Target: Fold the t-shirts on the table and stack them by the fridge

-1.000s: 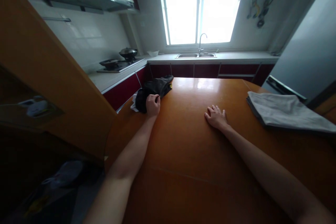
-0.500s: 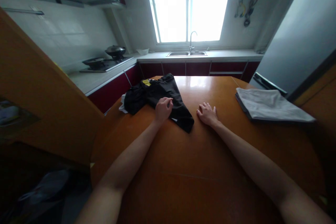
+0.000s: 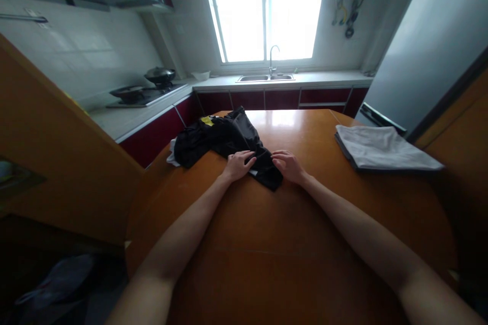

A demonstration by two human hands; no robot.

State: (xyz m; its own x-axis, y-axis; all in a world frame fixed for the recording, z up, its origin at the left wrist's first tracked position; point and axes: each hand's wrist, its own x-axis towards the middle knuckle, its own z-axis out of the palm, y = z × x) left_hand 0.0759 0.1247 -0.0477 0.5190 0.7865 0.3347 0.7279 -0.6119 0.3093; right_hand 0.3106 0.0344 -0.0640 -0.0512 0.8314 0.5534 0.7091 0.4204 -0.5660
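A black garment (image 3: 244, 132), which looks like shorts or trousers, lies crumpled on the wooden table (image 3: 274, 228). It has a yellow label (image 3: 207, 121) near its far edge and a white patch at its near edge. My left hand (image 3: 237, 165) rests on the near part of the cloth, fingers stretched forward and thumb apart. At the garment's right edge, my right hand (image 3: 288, 166) touches the fabric with its fingertips, fingers extended and thumb apart below them. Between the hands the cloth shows creases.
A folded light grey cloth (image 3: 381, 147) with a darker layer beneath lies on the table's right side. Beyond the table are a sink (image 3: 253, 78), a stove (image 3: 148, 96) with pans, and a counter (image 3: 324, 79). A fridge (image 3: 423, 35) stands at the right.
My right hand has moved left from the bare table onto the garment's edge. The left hand's fingers have uncurled and lie flatter. The cloth between them is more wrinkled.
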